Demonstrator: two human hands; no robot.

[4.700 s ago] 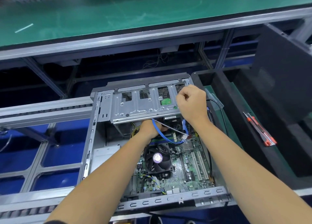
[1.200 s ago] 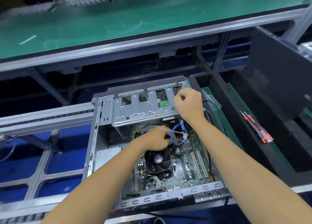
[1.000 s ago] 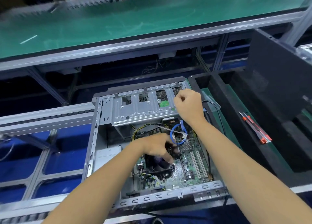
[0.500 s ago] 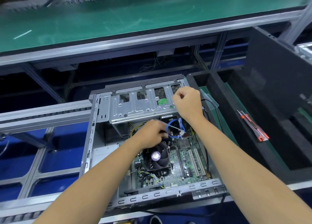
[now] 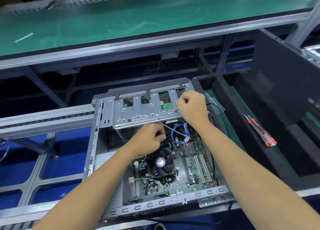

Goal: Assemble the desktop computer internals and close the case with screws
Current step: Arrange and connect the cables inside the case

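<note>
Centrally, the open grey steel computer case (image 5: 93, 143) lies on its side. At twelve o'clock, the right hand (image 5: 192, 108) grips the silver perforated drive cage (image 5: 143, 111). The left hand (image 5: 150, 139), fingers curled on something unseen, has moved up from the black CPU fan (image 5: 161, 162) toward the looped blue data cable (image 5: 174, 134); cabling likely continues.

The left hand (image 5: 149, 137) is withdrawing from beneath the drive cage (image 5: 147, 111), now curling its fingers just above the CPU fan (image 5: 161, 162); the blue cable (image 5: 176, 134) is looping tighter than before.
</note>
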